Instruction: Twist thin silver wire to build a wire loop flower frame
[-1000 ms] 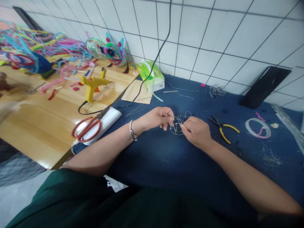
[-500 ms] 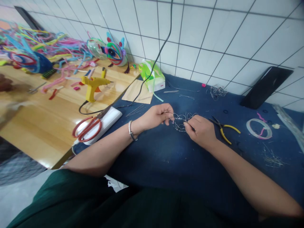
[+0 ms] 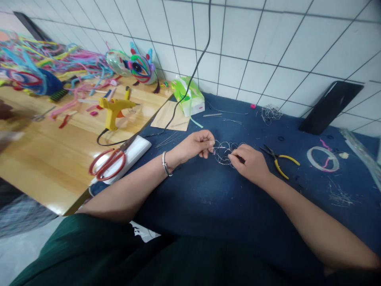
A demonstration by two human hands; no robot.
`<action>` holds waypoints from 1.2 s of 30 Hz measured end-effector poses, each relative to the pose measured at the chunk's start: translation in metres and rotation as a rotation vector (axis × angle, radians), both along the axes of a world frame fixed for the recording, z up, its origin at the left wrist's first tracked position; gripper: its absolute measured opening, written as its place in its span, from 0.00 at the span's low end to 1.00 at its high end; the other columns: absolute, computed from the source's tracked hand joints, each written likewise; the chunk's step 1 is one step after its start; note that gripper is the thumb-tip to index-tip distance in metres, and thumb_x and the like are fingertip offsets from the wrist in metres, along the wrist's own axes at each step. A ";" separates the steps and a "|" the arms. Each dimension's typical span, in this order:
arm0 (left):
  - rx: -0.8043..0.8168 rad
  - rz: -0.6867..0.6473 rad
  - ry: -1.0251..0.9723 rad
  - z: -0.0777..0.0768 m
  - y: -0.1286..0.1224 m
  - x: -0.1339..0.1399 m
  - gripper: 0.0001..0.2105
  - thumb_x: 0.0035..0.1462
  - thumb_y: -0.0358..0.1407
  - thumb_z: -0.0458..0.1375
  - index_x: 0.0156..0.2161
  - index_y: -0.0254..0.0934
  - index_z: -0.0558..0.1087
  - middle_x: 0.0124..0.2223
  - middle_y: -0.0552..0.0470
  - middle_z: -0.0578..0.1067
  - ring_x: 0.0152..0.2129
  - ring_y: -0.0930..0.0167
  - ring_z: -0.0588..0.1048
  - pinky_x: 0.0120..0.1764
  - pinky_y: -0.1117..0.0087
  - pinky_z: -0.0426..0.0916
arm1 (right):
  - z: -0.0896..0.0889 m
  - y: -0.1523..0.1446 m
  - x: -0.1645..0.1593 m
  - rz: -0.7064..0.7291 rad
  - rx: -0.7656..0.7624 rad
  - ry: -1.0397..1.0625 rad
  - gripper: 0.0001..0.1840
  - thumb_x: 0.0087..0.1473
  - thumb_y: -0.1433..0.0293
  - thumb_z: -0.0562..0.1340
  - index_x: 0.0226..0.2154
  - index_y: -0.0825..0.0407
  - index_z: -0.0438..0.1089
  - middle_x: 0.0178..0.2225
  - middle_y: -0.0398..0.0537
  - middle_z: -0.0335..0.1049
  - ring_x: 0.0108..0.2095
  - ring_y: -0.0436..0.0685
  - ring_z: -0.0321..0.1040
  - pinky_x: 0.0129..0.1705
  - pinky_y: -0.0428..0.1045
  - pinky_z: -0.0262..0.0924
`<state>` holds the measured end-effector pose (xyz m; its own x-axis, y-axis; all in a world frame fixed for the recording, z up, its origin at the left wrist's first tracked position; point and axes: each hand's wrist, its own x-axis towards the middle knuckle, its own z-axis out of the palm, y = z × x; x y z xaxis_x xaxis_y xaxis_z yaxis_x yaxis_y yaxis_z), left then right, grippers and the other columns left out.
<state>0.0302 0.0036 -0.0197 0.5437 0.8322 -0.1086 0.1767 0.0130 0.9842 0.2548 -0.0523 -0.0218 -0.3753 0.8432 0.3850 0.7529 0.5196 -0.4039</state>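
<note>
A tangle of thin silvery wire loops (image 3: 222, 155) spans the gap between my two hands, just above the dark blue cloth (image 3: 205, 206). My left hand (image 3: 200, 143), with a bangle at its wrist, pinches the left side of this wire piece between thumb and fingers. On the other side my right hand (image 3: 249, 162) is closed on the right part of the loops, its fingertips curled inward. Yellow-handled pliers (image 3: 281, 159) lie right of my right hand. Several straight wires (image 3: 168, 139) rest left of my left hand.
Red-handled scissors (image 3: 108, 163) lie across a white power strip (image 3: 131, 157). A yellow glue gun (image 3: 114, 111), its black cord, and a tissue pack (image 3: 189, 95) stand behind. A black phone (image 3: 330, 107) leans on the tiles. Another wire tangle (image 3: 270, 114) and a clear coil (image 3: 323, 159) lie right.
The view has shifted slightly. My right thumb and fingers have moved a little on the wire loops; my left hand keeps its pinch. At the far left, a person's hand has moved slightly.
</note>
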 end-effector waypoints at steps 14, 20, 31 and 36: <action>-0.031 -0.070 0.014 0.010 -0.007 0.002 0.14 0.53 0.37 0.61 0.39 0.37 0.60 0.35 0.51 0.76 0.22 0.79 0.74 0.21 0.79 0.60 | 0.003 -0.002 -0.002 -0.112 -0.086 0.114 0.11 0.55 0.68 0.59 0.23 0.50 0.69 0.25 0.43 0.69 0.30 0.51 0.66 0.33 0.47 0.58; 0.031 -0.064 0.025 0.006 -0.008 0.003 0.11 0.53 0.32 0.60 0.38 0.37 0.61 0.28 0.57 0.70 0.21 0.80 0.71 0.23 0.79 0.63 | -0.002 -0.004 -0.005 0.022 -0.069 0.087 0.08 0.55 0.66 0.60 0.31 0.51 0.74 0.30 0.45 0.71 0.32 0.51 0.67 0.34 0.47 0.60; 0.318 -0.169 0.296 0.032 0.003 -0.024 0.06 0.55 0.29 0.54 0.39 0.37 0.65 0.30 0.54 0.69 0.24 0.78 0.69 0.28 0.76 0.66 | 0.011 0.015 0.023 -0.108 -0.110 0.163 0.10 0.56 0.68 0.57 0.33 0.49 0.75 0.31 0.45 0.73 0.34 0.53 0.68 0.38 0.49 0.61; 0.418 -0.182 0.373 0.033 0.003 -0.026 0.05 0.55 0.28 0.53 0.38 0.37 0.65 0.28 0.55 0.69 0.24 0.78 0.69 0.28 0.76 0.64 | -0.004 0.025 0.026 -0.168 -0.233 0.005 0.11 0.54 0.65 0.58 0.37 0.50 0.74 0.34 0.47 0.71 0.35 0.55 0.67 0.37 0.50 0.60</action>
<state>0.0037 0.0067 0.0137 0.6698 0.7425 -0.0027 0.4752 -0.4259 0.7699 0.2808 -0.0269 -0.0255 -0.2216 0.9593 0.1750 0.8181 0.2806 -0.5020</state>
